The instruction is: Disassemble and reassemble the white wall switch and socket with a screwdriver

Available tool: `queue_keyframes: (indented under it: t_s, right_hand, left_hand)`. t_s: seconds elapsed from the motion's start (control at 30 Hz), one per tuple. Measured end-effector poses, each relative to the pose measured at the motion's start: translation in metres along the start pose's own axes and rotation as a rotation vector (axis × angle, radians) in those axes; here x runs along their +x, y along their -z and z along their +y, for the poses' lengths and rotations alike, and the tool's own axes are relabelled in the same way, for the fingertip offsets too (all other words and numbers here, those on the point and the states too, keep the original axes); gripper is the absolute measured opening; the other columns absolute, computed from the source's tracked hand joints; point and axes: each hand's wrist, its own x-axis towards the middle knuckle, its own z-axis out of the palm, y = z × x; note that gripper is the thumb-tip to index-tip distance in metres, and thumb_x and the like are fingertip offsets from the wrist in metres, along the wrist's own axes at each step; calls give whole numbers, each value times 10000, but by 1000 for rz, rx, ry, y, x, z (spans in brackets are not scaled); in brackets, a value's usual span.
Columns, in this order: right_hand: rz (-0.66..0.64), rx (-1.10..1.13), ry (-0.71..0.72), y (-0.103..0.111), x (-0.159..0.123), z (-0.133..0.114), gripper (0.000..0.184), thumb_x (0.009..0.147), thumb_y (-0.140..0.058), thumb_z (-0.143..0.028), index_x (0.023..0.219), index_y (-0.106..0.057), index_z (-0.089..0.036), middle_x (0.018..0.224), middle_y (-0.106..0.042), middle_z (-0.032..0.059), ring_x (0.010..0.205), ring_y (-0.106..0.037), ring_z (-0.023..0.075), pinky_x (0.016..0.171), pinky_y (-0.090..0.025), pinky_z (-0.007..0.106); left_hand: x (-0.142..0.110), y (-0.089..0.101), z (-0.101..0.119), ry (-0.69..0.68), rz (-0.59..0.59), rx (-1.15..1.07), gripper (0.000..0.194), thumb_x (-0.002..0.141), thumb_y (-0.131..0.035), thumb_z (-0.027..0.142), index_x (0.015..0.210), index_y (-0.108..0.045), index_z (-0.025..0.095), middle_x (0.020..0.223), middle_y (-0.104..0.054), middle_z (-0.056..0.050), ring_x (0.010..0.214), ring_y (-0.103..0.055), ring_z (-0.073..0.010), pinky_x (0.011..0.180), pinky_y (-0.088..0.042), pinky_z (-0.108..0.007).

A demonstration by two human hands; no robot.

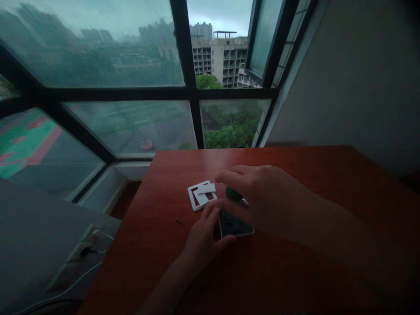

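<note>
A dark, square plate with a pale rim (236, 224), like the back of a wall switch, lies on the table. My left hand (205, 232) grips its left side, fingers at the far edge and thumb at the near edge. Over the plate hovers my right hand (262, 197), slightly blurred, its thumb and forefinger spread apart. Between those fingers shows a dark green rounded thing (232, 194) with a shiny bit beside it; most of it is hidden and I cannot tell whether the hand touches it. Just left lie a white square frame (193, 204) and white rectangular pieces (206, 188).
A small screw (179, 221) lies on the reddish-brown wooden table (147, 262), left of the plate. Windows with dark frames (131, 94) stand beyond the table. A power strip with cables (78, 253) is at the lower left, off the table's edge.
</note>
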Motion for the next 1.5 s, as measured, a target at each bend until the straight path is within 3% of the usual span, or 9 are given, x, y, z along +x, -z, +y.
queue_keyframes:
  t_s: [0.2,0.4,0.57,0.77,0.93,1.13,1.3,1.37,1.5]
  right_hand:
    - [-3,87,57,2,-3,0,228,796,-548,-139,1014,-577,-201,1000,-636,48,815,-575,167,628,-359,277]
    - [25,6,-37,-1,-1,2,184,900,-507,-288,1028,-604,-197,958,-660,72,828,-607,209,661,-376,317]
    - [6,124,64,0,-2,5,281,784,-533,-122,1053,-573,-192,1055,-630,58,894,-590,187,705,-396,300]
    - [3,47,1,0,-1,6,184,910,-478,-261,1026,-607,-199,924,-657,49,811,-589,189,670,-368,312]
    - [31,83,51,0,0,5,294,805,-548,-167,1096,-581,-192,1025,-656,53,852,-601,190,680,-374,302]
    - [45,22,-32,-3,2,6,216,915,-477,-298,1039,-620,-194,929,-692,65,816,-632,212,667,-378,317]
    - [54,111,74,-1,-3,4,429,749,-553,-120,1173,-562,-189,1139,-649,61,945,-611,206,735,-407,311]
    - [66,92,59,-1,-3,4,416,780,-572,-185,1196,-555,-193,1166,-644,69,972,-611,225,746,-415,327]
    - [58,30,-45,-3,1,6,255,904,-505,-342,1074,-617,-188,965,-699,74,856,-640,230,709,-414,338]
  left_hand:
    - [1,1,2,-39,-12,-29,766,752,-744,244,1408,-351,281,1473,-361,-110,1293,-460,-316,1021,-456,-457]
    - [0,1,0,-46,9,11,774,741,-767,288,1400,-361,271,1442,-403,-113,1301,-449,-338,1039,-439,-488]
    - [0,2,1,-66,12,-7,745,749,-756,280,1394,-383,268,1472,-374,-108,1312,-443,-320,1043,-442,-468]
    - [0,1,-1,-46,4,13,764,753,-764,310,1402,-364,271,1445,-393,-124,1292,-456,-345,1023,-450,-503]
    - [0,0,-2,-72,-4,-12,777,763,-750,282,1417,-331,279,1489,-332,-119,1333,-408,-335,1055,-423,-494]
    - [0,0,-2,-59,-2,23,759,754,-763,307,1399,-363,283,1472,-359,-109,1320,-423,-330,1045,-435,-494]
    - [0,0,-1,-67,-7,4,767,756,-752,260,1407,-346,279,1496,-327,-99,1338,-409,-299,1065,-424,-457]
    - [0,0,-1,-65,-5,4,774,757,-751,262,1412,-338,273,1493,-332,-104,1333,-416,-300,1065,-424,-458]
    - [0,0,-1,-54,-2,22,739,761,-754,306,1392,-372,264,1480,-353,-113,1320,-428,-318,1051,-433,-479]
